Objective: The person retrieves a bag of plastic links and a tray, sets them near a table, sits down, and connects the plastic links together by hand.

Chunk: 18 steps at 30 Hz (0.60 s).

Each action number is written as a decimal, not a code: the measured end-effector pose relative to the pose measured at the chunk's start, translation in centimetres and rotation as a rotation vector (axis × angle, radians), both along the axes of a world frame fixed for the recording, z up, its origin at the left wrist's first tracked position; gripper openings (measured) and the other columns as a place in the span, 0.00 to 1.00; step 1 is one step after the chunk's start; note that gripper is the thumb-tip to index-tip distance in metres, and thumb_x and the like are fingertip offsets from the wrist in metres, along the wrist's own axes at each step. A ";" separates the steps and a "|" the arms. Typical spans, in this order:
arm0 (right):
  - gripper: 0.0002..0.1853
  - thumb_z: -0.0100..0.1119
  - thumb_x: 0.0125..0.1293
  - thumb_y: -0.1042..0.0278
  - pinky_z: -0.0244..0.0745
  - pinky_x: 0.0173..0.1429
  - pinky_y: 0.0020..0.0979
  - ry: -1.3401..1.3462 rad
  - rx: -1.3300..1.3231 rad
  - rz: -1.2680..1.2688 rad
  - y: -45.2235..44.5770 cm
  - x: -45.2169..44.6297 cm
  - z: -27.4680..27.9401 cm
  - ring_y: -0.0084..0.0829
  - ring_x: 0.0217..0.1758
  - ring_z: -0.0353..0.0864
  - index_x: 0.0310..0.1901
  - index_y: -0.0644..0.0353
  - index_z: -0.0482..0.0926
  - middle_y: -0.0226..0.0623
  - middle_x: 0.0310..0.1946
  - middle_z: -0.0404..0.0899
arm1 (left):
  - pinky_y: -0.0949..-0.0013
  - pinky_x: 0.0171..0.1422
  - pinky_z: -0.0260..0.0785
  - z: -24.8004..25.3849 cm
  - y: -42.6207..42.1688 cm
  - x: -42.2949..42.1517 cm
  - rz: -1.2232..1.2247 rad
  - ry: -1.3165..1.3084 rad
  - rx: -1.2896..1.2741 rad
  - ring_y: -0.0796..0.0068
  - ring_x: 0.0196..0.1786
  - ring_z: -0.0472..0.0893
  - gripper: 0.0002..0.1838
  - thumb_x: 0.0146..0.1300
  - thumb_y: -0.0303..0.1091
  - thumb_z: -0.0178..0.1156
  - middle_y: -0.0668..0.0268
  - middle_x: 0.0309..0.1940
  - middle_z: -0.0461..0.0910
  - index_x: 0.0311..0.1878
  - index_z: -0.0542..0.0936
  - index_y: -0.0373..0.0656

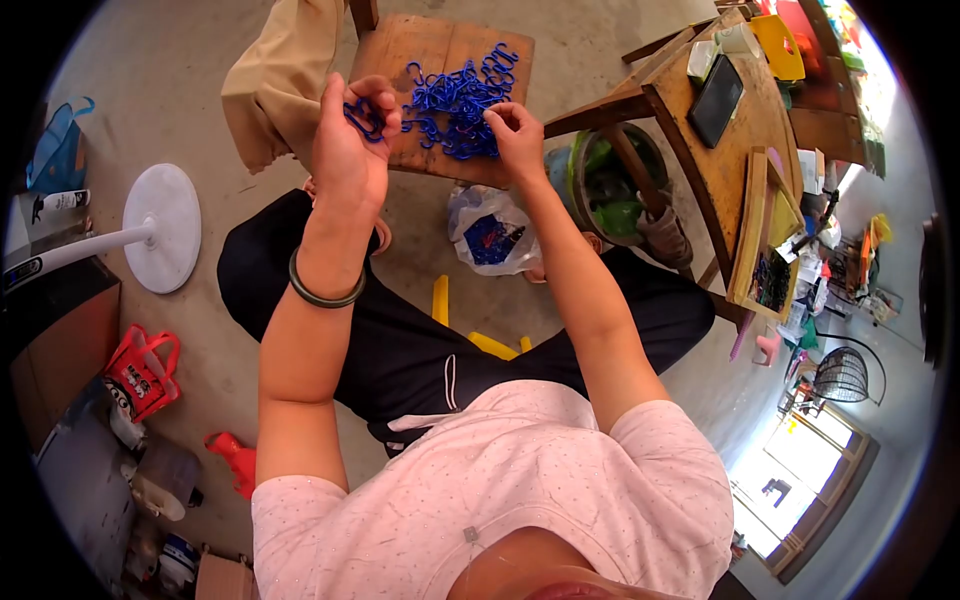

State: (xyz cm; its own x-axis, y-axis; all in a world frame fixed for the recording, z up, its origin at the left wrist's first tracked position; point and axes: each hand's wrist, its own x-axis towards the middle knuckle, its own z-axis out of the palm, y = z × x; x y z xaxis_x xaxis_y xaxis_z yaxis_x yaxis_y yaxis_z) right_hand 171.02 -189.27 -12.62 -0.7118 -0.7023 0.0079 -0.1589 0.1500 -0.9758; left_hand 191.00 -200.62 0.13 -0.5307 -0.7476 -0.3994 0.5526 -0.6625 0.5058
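Note:
My left hand is closed loosely around several blue S-hooks, raised at the left edge of a small wooden stool. On the stool top lies a tangled heap of blue S-hooks. My right hand is at the heap's right side, thumb and forefinger pinched together. Whatever is between those fingertips is too small to make out. Below the stool, a clear plastic bag with more blue pieces inside stands on the floor between my feet.
Right of me stands a wooden table with a phone on it. Under it is a bucket with green contents. Tan cloth hangs left of the wooden stool. A white round stand base and red bag are further left.

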 end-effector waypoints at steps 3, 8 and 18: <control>0.05 0.62 0.58 0.71 0.74 0.36 0.28 0.108 0.076 -0.009 -0.8 -0.3 -0.8 0.25 0.28 0.79 0.32 0.63 0.80 0.35 0.24 0.81 | 0.74 0.34 0.63 0.0 0.1 0.0 -0.009 -0.007 -0.007 0.73 0.31 0.70 0.21 0.74 0.46 0.43 0.66 0.29 0.73 0.40 0.76 0.36; 0.06 0.62 0.57 0.70 0.75 0.36 0.30 0.320 0.150 0.015 -3.7 0.4 0.0 0.26 0.29 0.80 0.33 0.64 0.81 0.36 0.25 0.81 | 0.76 0.34 0.66 -0.7 -0.1 -0.3 -0.020 -0.033 -0.005 0.74 0.30 0.71 0.20 0.73 0.46 0.44 0.66 0.29 0.74 0.39 0.76 0.37; 0.07 0.61 0.61 0.71 0.68 0.28 0.20 -0.419 0.217 0.030 -1.8 1.7 4.1 0.17 0.27 0.75 0.39 0.62 0.80 0.32 0.29 0.82 | 0.76 0.35 0.67 -0.6 0.1 -0.4 -0.044 -0.037 0.013 0.75 0.31 0.72 0.17 0.72 0.44 0.49 0.66 0.29 0.74 0.39 0.76 0.37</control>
